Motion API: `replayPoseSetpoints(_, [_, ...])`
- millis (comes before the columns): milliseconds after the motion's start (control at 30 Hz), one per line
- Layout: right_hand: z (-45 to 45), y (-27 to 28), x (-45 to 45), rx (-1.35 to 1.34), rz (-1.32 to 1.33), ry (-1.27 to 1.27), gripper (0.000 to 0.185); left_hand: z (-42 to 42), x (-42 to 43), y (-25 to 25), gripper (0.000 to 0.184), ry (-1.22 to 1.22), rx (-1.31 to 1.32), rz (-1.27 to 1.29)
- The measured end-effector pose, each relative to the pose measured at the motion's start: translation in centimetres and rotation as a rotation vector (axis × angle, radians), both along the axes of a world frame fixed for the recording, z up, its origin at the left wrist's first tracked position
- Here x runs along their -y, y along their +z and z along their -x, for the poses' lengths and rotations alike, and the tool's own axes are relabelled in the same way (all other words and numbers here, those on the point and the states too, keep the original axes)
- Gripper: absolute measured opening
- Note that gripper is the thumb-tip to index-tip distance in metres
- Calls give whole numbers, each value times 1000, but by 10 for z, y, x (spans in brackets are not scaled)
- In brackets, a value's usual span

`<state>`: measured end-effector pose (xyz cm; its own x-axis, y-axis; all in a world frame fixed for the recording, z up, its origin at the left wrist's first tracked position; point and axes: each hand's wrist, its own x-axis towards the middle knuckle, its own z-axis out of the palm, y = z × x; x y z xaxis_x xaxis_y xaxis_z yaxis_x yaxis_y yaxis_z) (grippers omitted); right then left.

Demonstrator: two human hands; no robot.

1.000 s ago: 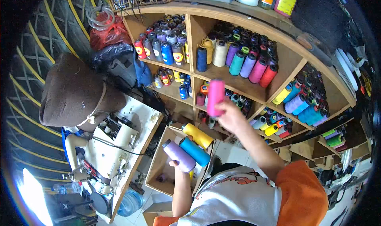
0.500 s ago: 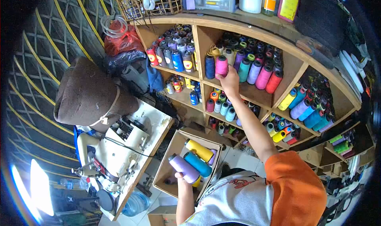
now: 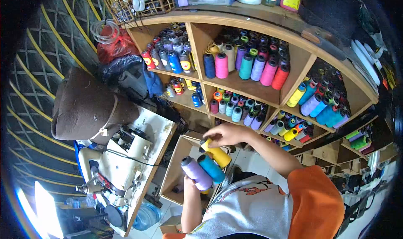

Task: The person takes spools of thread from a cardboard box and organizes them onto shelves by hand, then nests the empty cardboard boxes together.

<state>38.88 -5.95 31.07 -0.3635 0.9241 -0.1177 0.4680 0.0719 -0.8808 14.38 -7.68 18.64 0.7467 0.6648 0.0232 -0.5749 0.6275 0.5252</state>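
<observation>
My left hand (image 3: 191, 185) is wrapped round a lilac thread cone (image 3: 196, 173), with a teal cone (image 3: 211, 168) and a yellow cone (image 3: 218, 154) lying alongside it above an open cardboard box (image 3: 170, 172). Over the yellow cone's top end is my right hand (image 3: 222, 135), its fingers curved; whether they touch the cone is unclear. On the upper middle shelf a pink cone (image 3: 221, 66) stands upright beside a navy cone (image 3: 209, 65).
Wooden shelving (image 3: 252, 87) full of thread cones curves across the back and right. At the left, a white sewing machine (image 3: 126, 157) sits on a table (image 3: 156, 134) near a brown cloth bundle (image 3: 86, 109). Beneath the table is a water bottle (image 3: 147, 216).
My right hand has let go of the pink cone, now standing on the shelf, and has come down to the yellow cone. My left hand still holds the lilac cone.
</observation>
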Motion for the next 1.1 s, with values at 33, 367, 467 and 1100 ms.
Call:
replayPoseSetpoints(33, [-3, 5, 1, 77, 2, 19, 54, -3, -2, 3, 118, -40, -6, -21])
replayPoseSetpoints(367, [-106, 97, -15, 423, -481, -601, 40, -41, -8, 49, 124, -206, 140, -5])
replayPoseSetpoints(467, [-130, 105, -53, 628, -531, -722, 39, -37, -5, 42, 125, -139, 140, -13])
replayPoseSetpoints(1100, [-63, 91, -6, 320, -290, -430, 38, -38, 3, 24, 94, -89, 3, 64])
